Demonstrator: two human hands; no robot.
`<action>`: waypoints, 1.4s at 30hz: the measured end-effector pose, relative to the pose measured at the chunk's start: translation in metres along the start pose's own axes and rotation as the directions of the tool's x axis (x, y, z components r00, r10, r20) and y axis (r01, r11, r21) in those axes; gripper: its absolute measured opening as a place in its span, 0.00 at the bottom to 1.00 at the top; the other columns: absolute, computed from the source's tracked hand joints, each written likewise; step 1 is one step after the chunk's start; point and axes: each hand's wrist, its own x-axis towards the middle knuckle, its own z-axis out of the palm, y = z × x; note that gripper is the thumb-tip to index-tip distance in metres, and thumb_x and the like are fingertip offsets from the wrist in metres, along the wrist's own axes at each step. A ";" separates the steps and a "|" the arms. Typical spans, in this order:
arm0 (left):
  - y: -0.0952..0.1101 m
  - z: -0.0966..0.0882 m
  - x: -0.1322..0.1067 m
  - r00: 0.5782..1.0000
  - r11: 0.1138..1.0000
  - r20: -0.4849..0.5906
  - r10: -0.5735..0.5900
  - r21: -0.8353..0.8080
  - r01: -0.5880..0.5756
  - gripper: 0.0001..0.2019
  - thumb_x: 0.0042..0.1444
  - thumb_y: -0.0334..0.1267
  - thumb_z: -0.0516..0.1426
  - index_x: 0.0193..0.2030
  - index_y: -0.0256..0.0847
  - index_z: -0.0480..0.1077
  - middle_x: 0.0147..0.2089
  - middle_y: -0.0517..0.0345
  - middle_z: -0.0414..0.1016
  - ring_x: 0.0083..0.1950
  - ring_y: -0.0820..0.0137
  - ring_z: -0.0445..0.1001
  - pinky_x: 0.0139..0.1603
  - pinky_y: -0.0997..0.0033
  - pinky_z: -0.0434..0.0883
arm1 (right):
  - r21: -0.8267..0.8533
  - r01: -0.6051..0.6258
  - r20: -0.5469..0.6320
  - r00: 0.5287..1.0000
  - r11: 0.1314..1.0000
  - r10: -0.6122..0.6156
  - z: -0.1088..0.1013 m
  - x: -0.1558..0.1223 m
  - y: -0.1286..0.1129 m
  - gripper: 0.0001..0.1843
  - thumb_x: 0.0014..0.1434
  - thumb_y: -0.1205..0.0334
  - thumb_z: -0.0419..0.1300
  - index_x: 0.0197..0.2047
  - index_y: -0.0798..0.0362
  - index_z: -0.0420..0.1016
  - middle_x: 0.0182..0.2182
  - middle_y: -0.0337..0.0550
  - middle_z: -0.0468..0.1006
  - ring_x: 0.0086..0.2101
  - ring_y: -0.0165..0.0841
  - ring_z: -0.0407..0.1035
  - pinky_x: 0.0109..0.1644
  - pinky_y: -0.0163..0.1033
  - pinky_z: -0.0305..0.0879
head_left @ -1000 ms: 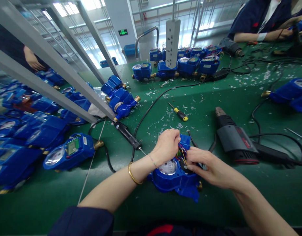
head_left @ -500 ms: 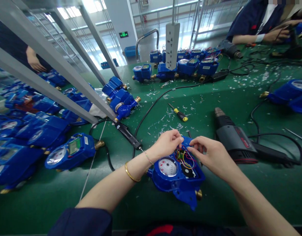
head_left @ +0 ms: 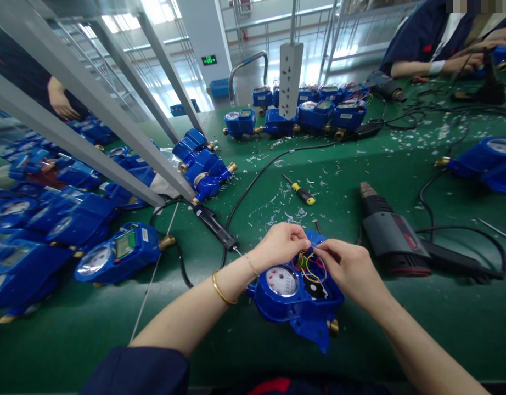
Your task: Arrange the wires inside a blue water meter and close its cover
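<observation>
In front of me lies a blue water meter (head_left: 273,307) with a round white dial (head_left: 281,281) and an opened compartment beside it. Thin red, yellow and white wires (head_left: 308,265) curl out of that compartment. My left hand (head_left: 285,241) is closed at the compartment's far edge, thumb and finger pinched. Opposite it, my right hand (head_left: 346,263) pinches too, its fingertips almost touching the left ones. They seem to grip thin wires, though the fingers hide most of what is between them. A blue flap (head_left: 313,329) hangs out toward me at the near side.
A heat gun (head_left: 395,238) lies on the right, a yellow-black screwdriver (head_left: 300,192) ahead, and a black electric screwdriver (head_left: 215,226) left. More blue meters (head_left: 121,255) crowd the left and back. A power strip (head_left: 290,82) hangs ahead. Co-workers' hands (head_left: 469,63) show at far right and left.
My right hand has shifted slightly left and its fingers have closed into a tighter pinch beside my left fingertips. The wires have moved a little. The meter stays put.
</observation>
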 end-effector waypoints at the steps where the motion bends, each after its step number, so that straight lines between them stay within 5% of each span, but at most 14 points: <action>1: 0.000 0.001 0.000 1.000 1.000 -0.006 -0.009 -0.001 0.009 0.08 0.53 0.37 0.58 0.26 0.37 0.71 0.21 0.66 0.66 0.24 0.76 0.63 0.25 0.76 0.58 | 0.045 -0.025 -0.013 1.000 0.999 0.026 0.001 -0.001 0.000 0.14 0.62 0.54 0.57 0.29 0.52 0.75 0.25 0.42 0.76 0.27 0.33 0.70 0.34 0.38 0.62; 7: 0.001 0.007 0.000 0.999 0.999 -0.029 -0.041 -0.024 0.041 0.07 0.51 0.35 0.58 0.25 0.37 0.72 0.20 0.65 0.66 0.25 0.75 0.64 0.25 0.76 0.58 | 0.351 -0.179 -0.071 0.974 0.919 0.216 0.015 -0.008 0.005 0.20 0.60 0.44 0.59 0.33 0.54 0.75 0.27 0.46 0.80 0.28 0.37 0.76 0.33 0.39 0.73; 12: -0.001 0.006 0.000 1.000 0.998 0.000 -0.026 -0.052 0.026 0.07 0.53 0.36 0.58 0.28 0.36 0.74 0.22 0.64 0.67 0.25 0.75 0.64 0.27 0.77 0.60 | 0.437 -0.229 -0.021 0.964 0.870 0.265 0.015 -0.005 0.009 0.25 0.56 0.38 0.61 0.32 0.55 0.74 0.26 0.47 0.79 0.26 0.37 0.75 0.33 0.41 0.74; 18: 0.002 0.002 -0.004 0.996 0.997 0.053 0.075 -0.013 -0.075 0.07 0.54 0.36 0.60 0.38 0.38 0.78 0.20 0.69 0.61 0.22 0.77 0.58 0.25 0.77 0.55 | 0.338 -0.200 0.030 0.979 0.920 0.202 0.007 -0.005 0.012 0.22 0.60 0.42 0.58 0.32 0.55 0.74 0.23 0.41 0.74 0.25 0.32 0.68 0.30 0.36 0.65; 27: 0.008 0.003 -0.006 0.952 0.837 0.005 0.305 0.476 -0.271 0.05 0.60 0.39 0.59 0.36 0.46 0.78 0.24 0.64 0.69 0.30 0.70 0.67 0.35 0.73 0.59 | 0.168 -0.043 0.038 0.999 0.985 0.037 0.003 0.001 0.003 0.20 0.67 0.50 0.50 0.30 0.53 0.71 0.24 0.39 0.73 0.27 0.31 0.66 0.32 0.35 0.62; 33: 0.007 0.002 -0.001 0.984 0.969 -0.083 0.158 0.206 -0.138 0.07 0.56 0.37 0.57 0.28 0.40 0.72 0.19 0.69 0.54 0.24 0.74 0.55 0.27 0.73 0.51 | 0.076 0.043 -0.061 0.997 0.996 -0.038 0.006 0.008 -0.009 0.18 0.67 0.53 0.48 0.28 0.51 0.67 0.22 0.39 0.72 0.25 0.32 0.66 0.29 0.36 0.62; 42: 0.005 0.001 0.011 0.986 0.995 -0.159 0.053 0.088 -0.039 0.13 0.51 0.46 0.55 0.24 0.38 0.69 0.18 0.68 0.54 0.23 0.74 0.52 0.26 0.72 0.49 | -0.099 0.039 -0.210 0.976 0.994 -0.059 0.022 0.016 -0.017 0.14 0.62 0.57 0.48 0.25 0.50 0.56 0.21 0.39 0.70 0.24 0.31 0.65 0.28 0.35 0.58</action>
